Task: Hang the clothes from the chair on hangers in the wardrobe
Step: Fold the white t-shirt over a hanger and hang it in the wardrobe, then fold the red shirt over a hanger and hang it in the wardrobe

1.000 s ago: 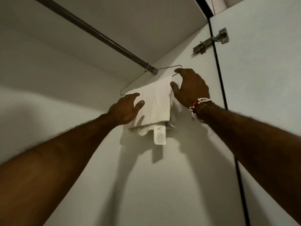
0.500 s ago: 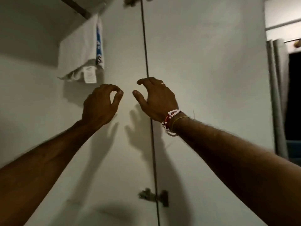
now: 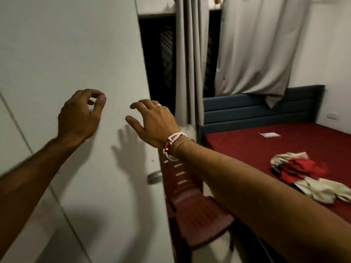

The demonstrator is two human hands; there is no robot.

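Observation:
My left hand (image 3: 79, 116) floats in front of the white wardrobe door (image 3: 72, 54), fingers loosely curled and holding nothing. My right hand (image 3: 153, 124), with beaded bracelets at the wrist, hovers by the door's edge, fingers relaxed and empty. A dark red plastic chair (image 3: 197, 215) stands just beyond the door, its seat bare. A heap of red and cream clothes (image 3: 307, 173) lies on the bed at the right. The hanging rail and the hung white garment are out of view.
The bed (image 3: 284, 145) with a red cover and blue headboard (image 3: 247, 109) fills the right side; a small white card (image 3: 269, 134) lies on it. Grey curtains (image 3: 254, 46) hang over a dark window. A round metal knob (image 3: 154, 177) sits on the door's edge.
My view has swung right and down, from the rail and the hung white garment to the door, chair and bed. Both hands let go of the garment and dropped, empty.

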